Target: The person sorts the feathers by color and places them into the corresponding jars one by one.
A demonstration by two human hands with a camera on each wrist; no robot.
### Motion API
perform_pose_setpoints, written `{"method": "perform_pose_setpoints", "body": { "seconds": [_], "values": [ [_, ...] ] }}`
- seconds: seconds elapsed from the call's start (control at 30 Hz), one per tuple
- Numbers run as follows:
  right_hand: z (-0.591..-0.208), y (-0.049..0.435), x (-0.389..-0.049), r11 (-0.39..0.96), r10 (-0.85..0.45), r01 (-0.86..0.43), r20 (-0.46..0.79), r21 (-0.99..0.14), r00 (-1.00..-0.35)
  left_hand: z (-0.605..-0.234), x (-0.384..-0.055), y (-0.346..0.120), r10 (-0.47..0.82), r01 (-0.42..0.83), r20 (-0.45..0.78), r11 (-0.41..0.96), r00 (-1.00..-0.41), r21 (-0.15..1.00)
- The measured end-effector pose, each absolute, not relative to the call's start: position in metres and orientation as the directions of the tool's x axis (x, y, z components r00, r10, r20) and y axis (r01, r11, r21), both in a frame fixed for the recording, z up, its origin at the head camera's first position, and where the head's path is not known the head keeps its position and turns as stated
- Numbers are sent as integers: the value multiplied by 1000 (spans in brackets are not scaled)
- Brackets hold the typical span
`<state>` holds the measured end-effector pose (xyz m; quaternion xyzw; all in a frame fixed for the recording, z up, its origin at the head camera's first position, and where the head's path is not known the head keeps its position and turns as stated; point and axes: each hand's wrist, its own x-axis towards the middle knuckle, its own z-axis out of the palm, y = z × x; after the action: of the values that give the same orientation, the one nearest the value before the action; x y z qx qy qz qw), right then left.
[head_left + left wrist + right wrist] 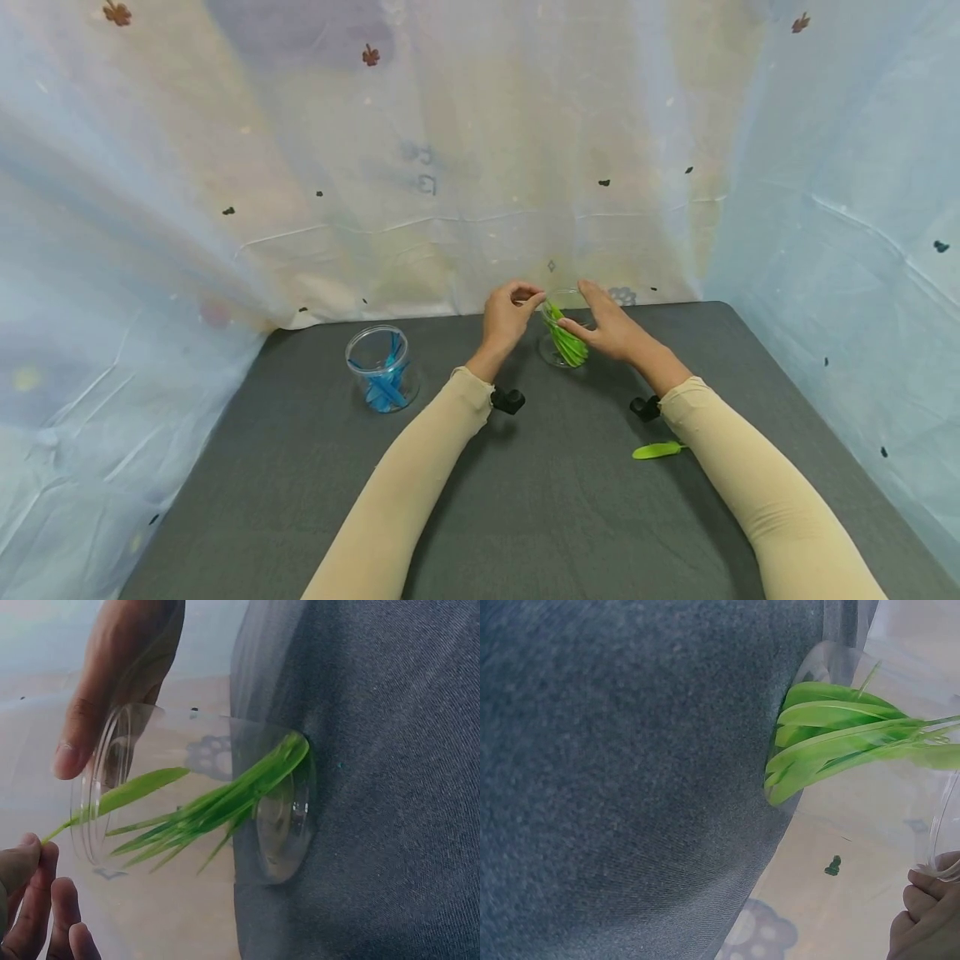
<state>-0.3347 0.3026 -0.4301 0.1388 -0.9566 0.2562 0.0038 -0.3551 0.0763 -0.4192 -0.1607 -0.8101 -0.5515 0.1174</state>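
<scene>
In the left wrist view my left hand (34,907) pinches the thin stem of a green feather (139,791), its wide end inside a clear jar (206,727). More green feathers (217,806) lean together in that jar, wide ends down. My right hand (611,329) holds the same jar around its rim, thumb on the near side and fingers on the far side. In the right wrist view, curled fingers (922,904) of this hand are right at the rim. The jar stands near the table's back edge.
Blue feathers (387,387) stand in a second clear jar (377,333) at the left. Another green feather (657,450) lies on the dark grey table (525,517) by my right forearm. A patterned curtain (480,183) hangs behind the table.
</scene>
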Motion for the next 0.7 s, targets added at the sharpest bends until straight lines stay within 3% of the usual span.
{"method": "perform_pose_setpoints", "body": {
  "seconds": [0.4, 0.7],
  "values": [
    [-432, 304, -337, 830, -266, -269, 78, -488, -961, -425, -357, 82, 123, 370, 350, 393, -929, 842],
    [-433, 305, -338, 826, -272, -279, 88, -490, -958, -429, -357, 85, 188, 407, 361, 425, -913, 808]
  ]
}}
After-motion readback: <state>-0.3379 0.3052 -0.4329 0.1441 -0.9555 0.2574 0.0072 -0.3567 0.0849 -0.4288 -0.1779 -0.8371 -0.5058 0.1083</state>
